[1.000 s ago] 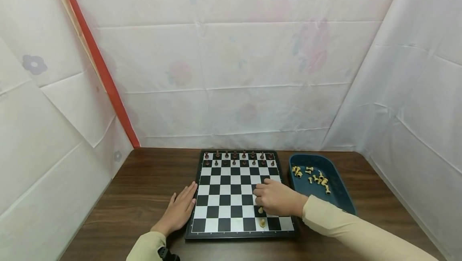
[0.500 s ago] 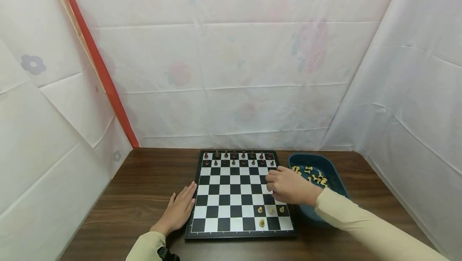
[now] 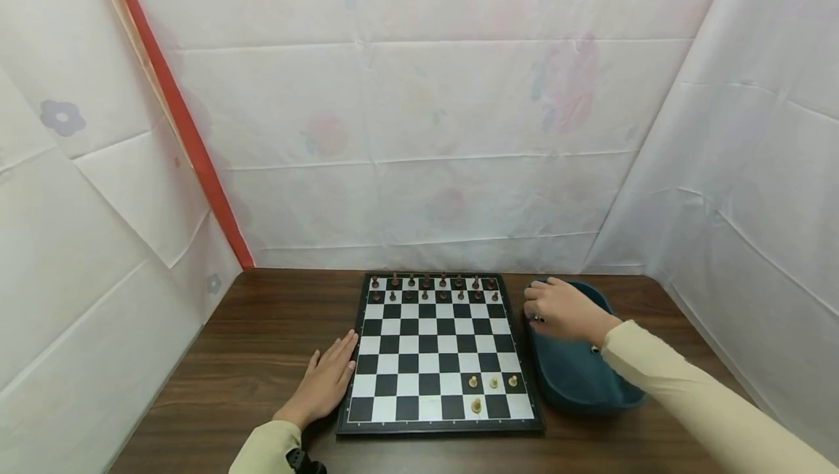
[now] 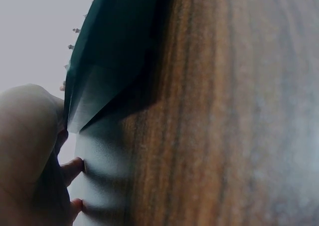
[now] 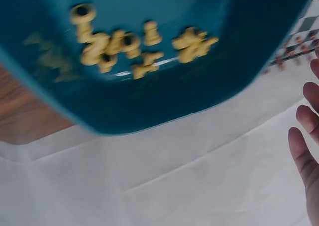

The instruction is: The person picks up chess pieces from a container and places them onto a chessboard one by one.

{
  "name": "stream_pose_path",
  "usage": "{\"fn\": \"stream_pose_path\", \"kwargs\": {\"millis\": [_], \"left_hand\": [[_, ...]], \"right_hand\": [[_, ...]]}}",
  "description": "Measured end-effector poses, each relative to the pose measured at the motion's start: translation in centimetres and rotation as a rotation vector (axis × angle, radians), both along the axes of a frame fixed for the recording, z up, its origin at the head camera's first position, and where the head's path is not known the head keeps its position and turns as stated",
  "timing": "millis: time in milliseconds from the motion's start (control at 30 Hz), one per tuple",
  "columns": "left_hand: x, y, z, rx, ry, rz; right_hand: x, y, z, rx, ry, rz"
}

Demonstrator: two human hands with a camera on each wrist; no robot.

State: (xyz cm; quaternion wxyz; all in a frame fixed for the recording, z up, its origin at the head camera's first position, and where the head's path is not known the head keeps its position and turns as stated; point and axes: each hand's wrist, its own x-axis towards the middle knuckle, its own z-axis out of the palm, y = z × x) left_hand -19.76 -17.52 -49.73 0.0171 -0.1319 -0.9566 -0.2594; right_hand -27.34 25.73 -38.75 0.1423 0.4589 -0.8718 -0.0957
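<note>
A black-and-white chessboard (image 3: 419, 354) lies on the table. My left hand (image 3: 324, 381) rests beside it, its extended fingertips touching the left edge; the left wrist view shows its fingers (image 4: 74, 170) against the board's side. Above the left part of a blue tray (image 3: 590, 386) is my right hand (image 3: 562, 308). In the right wrist view its loosely bent fingers (image 5: 310, 119) show nothing between them. Several pale yellow chess pieces (image 5: 144, 47) lie in the tray. On the board's near right squares stand a larger yellow piece (image 3: 476, 405) and three yellow pawns (image 3: 494, 382).
Two rows of dark chess pieces (image 3: 426, 285) stand along the board's far side. The brown wooden table (image 3: 262, 328) extends to both sides. White cloth (image 3: 419, 132) hangs behind and at the sides, with a red strip (image 3: 190, 124) on the left.
My right hand has travelled from above the near right squares rightward and away to the tray, uncovering the yellow pawns there. The left hand and the board have kept their place.
</note>
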Motion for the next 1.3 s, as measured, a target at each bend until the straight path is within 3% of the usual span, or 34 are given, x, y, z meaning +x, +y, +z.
{"fn": "stream_pose_path", "kwargs": {"millis": [267, 467, 800, 1300], "left_hand": [[0.2, -0.2, -0.2, 0.005, -0.024, 0.015], [0.2, -0.4, -0.3, 0.007, -0.003, 0.010], [0.1, -0.3, -0.4, 0.001, 0.017, -0.002], [-0.1, -0.2, -0.2, 0.003, 0.030, -0.019]], "right_hand": [[-2.1, 3.3, -1.4, -0.018, -0.077, -0.065], [-2.8, 4.5, -2.3, -0.008, -0.142, -0.090], [-3.4, 5.1, -3.6, 0.022, -0.172, -0.111], [-3.7, 6.3, -5.5, 0.084, -0.084, -0.046]]}}
